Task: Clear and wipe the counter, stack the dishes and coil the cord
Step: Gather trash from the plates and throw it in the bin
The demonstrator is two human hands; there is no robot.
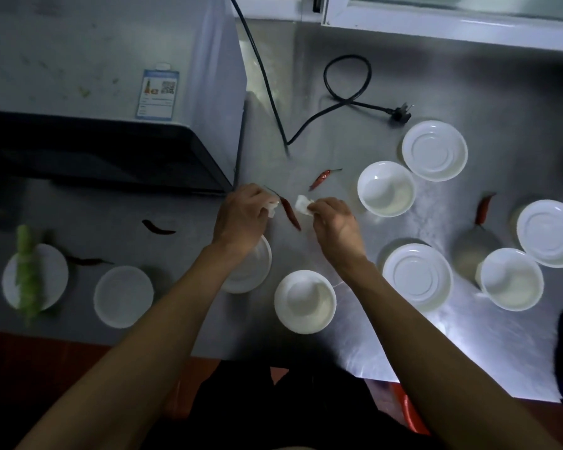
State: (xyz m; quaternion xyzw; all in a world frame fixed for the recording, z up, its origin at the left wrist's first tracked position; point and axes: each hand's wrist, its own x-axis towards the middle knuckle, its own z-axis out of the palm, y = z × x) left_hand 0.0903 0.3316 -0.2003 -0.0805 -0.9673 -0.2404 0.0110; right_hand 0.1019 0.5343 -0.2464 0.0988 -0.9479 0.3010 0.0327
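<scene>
Bowl (pixel 305 301) nearest, unstacked. Left hand (pixel 239 219) & right hand (pixel 333 222) each pinch white tissue (pixel 303 204), chili (pixel 290 213) btwn them on bench (pixel 387 345). Bunch tissue, sweep chilies clear first. Cord (pixel 346 95) far back, uncoiled.

Left: we see the microwave (pixel 111 92) at the back of the surface (pixel 355 352), a plate (pixel 51 271) carrying a vegetable (pixel 28 274) before it.
Middle: chilli (pixel 290 212) lies between our hands.
Right: bowls and plates spread out; the cord (pixel 345 92) lies behind them.
</scene>
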